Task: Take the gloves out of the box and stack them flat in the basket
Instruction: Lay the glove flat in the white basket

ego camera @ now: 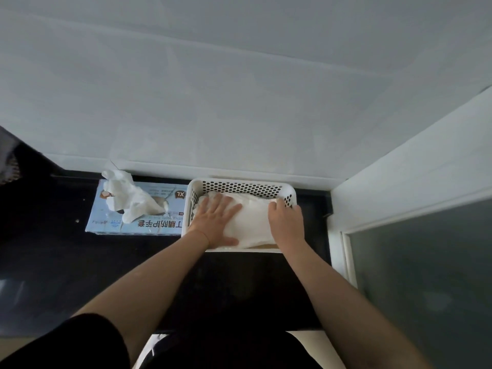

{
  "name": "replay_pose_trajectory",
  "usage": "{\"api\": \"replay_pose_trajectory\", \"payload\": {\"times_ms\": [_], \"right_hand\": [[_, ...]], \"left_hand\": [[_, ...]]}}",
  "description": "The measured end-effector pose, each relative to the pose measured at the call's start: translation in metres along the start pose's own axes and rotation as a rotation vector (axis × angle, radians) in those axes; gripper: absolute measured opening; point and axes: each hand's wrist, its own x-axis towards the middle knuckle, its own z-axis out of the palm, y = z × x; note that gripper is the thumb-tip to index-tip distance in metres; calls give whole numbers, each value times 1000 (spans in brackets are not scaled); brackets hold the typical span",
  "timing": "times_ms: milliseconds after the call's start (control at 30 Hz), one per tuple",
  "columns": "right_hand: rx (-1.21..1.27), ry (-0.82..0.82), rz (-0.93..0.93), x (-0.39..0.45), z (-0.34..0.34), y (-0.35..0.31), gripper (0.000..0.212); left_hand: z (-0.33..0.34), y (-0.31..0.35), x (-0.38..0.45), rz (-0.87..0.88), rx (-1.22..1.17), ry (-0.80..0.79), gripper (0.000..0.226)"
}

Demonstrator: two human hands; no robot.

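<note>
White plastic basket [241,185] with a perforated wall sits on the dark table [80,262], pushed up against the pale wall behind. We only have the head view, looking down at both bare forearms reaching forward.

Inside the basket we see a stack of white gloves [251,222] lying fairly flat, filling most of the floor; a bit of tan bottom shows at the near right corner. Left hand [217,222] lies palm down on the left part of the stack, fingers straight and spread wide, thumb out toward the near rim, pressing the gloves. Right hand [286,222] is on the right part of the stack, near the basket's right wall; its fingers [277,205] bend down over the far edge of the gloves. We cannot tell if they pinch the gloves or just push on them.

Just left of the basket, touching or nearly touching it, lies the light blue glove box [149,218], flat, marked XL, print upside down to us. One loose white glove [125,195] sticks up out of its opening, crumpled, flopping over the left half of the box.

Right side: white frame with a frosted glass panel [426,275].
</note>
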Motion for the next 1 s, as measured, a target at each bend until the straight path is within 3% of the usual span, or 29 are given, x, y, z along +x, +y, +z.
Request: {"api": "replay_pose_trajectory", "payload": {"times_ms": [133,267,367,467,567,667,767,833,933,1000], "right_hand": [[82,36,72,-1,-13,3,16],[267,107,109,4,-37,-16,19],[392,175,75,10,-52,-49,12],[456,254,-17,15,-66,-89,8],[460,253,-169,23,-85,-144,12],[485,261,-241,29,-90,-185,10],[459,108,-271,34,-92,-222,32],[498,34,-233,35,-94,-238,40],[587,-36,-85,36,-94,-255,28],[626,-37,-25,36,-93,-258,14]], "left_hand": [[-11,2,-9,26,-121,98,92],[-29,-3,-29,13,-298,499,55],[-39,-25,-45,-45,-354,648,32],[-46,-60,-65,-139,-334,659,30],[-43,-111,-96,-375,-242,620,48],[-36,-153,-122,-561,-290,398,73],[-28,-180,-138,-433,-337,265,68],[-27,-187,-144,-378,-346,259,57],[-25,-200,-147,-365,-308,344,29],[-24,-207,-148,-353,-329,395,23]]}}
